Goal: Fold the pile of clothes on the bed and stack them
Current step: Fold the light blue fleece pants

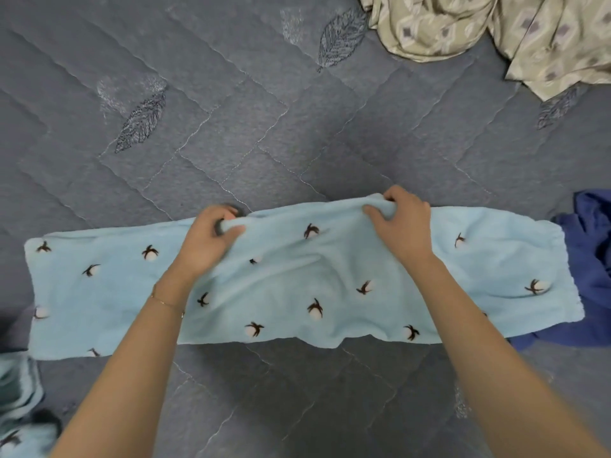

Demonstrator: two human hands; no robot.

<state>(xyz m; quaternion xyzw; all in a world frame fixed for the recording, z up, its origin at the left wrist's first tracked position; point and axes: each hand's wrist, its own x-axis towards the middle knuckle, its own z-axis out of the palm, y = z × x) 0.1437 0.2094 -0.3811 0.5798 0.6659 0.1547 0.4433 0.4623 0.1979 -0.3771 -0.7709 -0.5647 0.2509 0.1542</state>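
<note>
A light blue fleece garment (284, 285) with small dark-and-white motifs lies stretched left to right across the grey quilted bed (231, 127). My left hand (211, 239) pinches its far edge left of centre, thumb and fingers closed on the fabric. My right hand (400, 223) grips the same far edge right of centre, bunching a small fold. Both forearms cross over the garment from the near side.
A beige patterned garment (479, 31) lies crumpled at the far right corner. A dark blue garment (591, 259) lies at the right, partly under the light blue one. More light blue fleece with the same motifs (20, 408) sits at the near left edge.
</note>
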